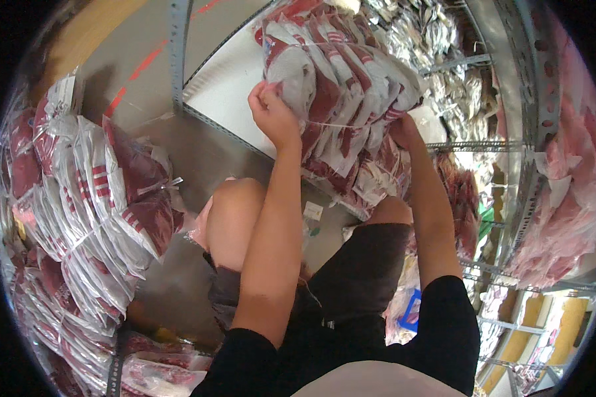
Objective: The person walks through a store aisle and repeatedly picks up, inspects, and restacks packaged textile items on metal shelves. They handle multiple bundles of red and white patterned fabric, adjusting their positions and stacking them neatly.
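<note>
In front of me, a tied bundle of bagged garments, maroon and grey with striped parts, lies in clear plastic. Thin pale string runs across it. My left hand is at the bundle's left side, its fingers curled closed against the plastic at the edge. At the opposite side, my right hand grips the lower right edge, with its fingertips partly hidden by the bundle. Both forearms reach forward over my bent knees.
A white shelf board with a metal edge sits beneath the bundle. More bagged maroon and grey garments are stacked at left. Metal racks holding bagged goods stand at right. A blue plastic piece is near my right elbow.
</note>
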Demonstrator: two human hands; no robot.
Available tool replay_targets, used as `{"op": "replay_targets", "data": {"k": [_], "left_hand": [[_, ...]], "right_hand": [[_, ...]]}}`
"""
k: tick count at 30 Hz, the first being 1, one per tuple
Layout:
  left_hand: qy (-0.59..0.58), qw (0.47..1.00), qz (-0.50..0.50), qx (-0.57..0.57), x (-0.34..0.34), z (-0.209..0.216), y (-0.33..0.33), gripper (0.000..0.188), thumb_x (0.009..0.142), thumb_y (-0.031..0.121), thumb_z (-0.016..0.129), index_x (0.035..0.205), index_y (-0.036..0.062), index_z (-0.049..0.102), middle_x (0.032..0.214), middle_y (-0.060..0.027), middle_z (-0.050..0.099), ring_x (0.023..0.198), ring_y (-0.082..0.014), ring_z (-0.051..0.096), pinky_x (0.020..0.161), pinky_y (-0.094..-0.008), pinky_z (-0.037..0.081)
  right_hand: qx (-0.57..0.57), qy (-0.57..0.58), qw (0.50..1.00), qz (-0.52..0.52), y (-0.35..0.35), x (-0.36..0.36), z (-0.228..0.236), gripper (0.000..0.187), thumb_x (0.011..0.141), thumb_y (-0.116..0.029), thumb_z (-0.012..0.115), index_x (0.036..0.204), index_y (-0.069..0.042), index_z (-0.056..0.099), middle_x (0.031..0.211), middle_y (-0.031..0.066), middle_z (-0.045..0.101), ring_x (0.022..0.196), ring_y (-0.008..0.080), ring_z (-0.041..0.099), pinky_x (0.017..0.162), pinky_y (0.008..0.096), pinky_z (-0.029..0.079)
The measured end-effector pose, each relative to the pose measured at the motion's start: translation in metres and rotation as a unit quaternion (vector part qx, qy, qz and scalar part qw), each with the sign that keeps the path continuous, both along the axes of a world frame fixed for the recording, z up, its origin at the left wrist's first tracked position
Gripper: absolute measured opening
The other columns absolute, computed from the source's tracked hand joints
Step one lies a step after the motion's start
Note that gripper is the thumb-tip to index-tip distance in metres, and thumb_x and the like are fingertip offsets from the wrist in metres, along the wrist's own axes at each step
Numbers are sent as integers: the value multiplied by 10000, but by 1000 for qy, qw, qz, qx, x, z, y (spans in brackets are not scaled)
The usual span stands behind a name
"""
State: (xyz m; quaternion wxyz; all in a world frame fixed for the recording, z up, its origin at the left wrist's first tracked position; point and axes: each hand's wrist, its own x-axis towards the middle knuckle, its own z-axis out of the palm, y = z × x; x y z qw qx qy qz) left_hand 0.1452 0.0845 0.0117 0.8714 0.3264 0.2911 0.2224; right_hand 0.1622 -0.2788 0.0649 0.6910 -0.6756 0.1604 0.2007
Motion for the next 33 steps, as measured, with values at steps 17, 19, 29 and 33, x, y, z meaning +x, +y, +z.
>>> {"op": "replay_targets", "data": {"k": [17, 19, 29, 33], "left_hand": [[109, 990, 2, -90, 1, -23, 5, 496, 972, 375, 408, 1053, -45, 659, 1003, -141, 666, 912, -245, 609, 851, -342, 452], [191, 980, 2, -47, -1, -20, 9, 572, 976, 429, 379, 1043, -69, 653, 983, -161, 667, 895, -271, 613, 842, -356, 457], [177, 977, -66, -95, -31, -44, 76, 1074, 806, 844, 252, 1411, -33, 383, 1401, -191, 450, 1280, -324, 422, 1076, -418, 302], [46, 995, -82, 43, -46, -88, 87, 868, 933, 690, 236, 1411, -19, 388, 1389, -180, 468, 1298, -313, 403, 1093, -392, 269]], "right_hand": [[-87, -34, 995, -47, 39, -24, 23, 317, 785, 22, 561, 1099, -10, 541, 1014, 76, 629, 953, 203, 586, 841, 338, 466], [-109, -63, 991, -39, 53, -37, 33, 401, 769, 25, 585, 1162, -12, 512, 1053, 90, 620, 973, 225, 589, 868, 366, 474], [-371, -386, 837, 109, 109, -37, 19, 715, 607, -75, 753, 1247, -65, 435, 1215, 136, 494, 1162, 281, 481, 985, 419, 409], [-338, -422, 836, 94, 146, -38, 7, 761, 581, -72, 759, 1272, -58, 440, 1255, 144, 438, 1199, 296, 437, 1022, 416, 366]]}}
